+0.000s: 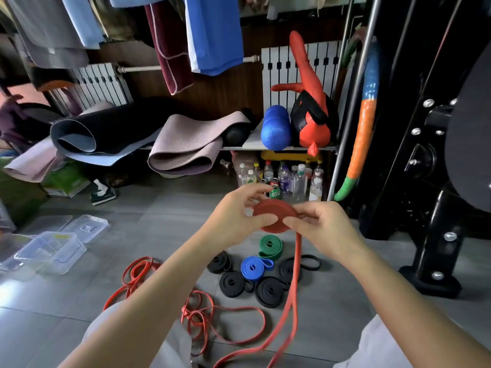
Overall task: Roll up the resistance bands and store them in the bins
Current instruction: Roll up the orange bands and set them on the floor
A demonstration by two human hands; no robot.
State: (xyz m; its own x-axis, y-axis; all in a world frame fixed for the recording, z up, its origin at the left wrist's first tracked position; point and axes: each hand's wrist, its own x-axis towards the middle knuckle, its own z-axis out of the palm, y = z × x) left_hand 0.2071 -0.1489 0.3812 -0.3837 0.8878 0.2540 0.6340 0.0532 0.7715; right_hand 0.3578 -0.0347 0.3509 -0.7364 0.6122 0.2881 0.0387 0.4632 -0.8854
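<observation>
Head view: grey tiled floor (164, 235), with a black machine frame (435, 235) bolted together at right and a white radiator (281, 75) behind a low shelf. Folded exercise mats (186, 144) and a blue foam roller (275, 127) lie on the shelf; plastic bottles (289, 179) stand beneath, labels too small to read. Clear bins (50, 252) sit on the floor at left. Loose thin red bands (202, 314) sprawl near the knees. Black rolls (269, 292), a blue roll (252, 268) and a green roll (270, 245) lie coiled together. Above them, the left hand (236, 216) grips the red band coil (273, 216), the right hand (326, 227) pinches its edge, and its tail hangs to the floor.
</observation>
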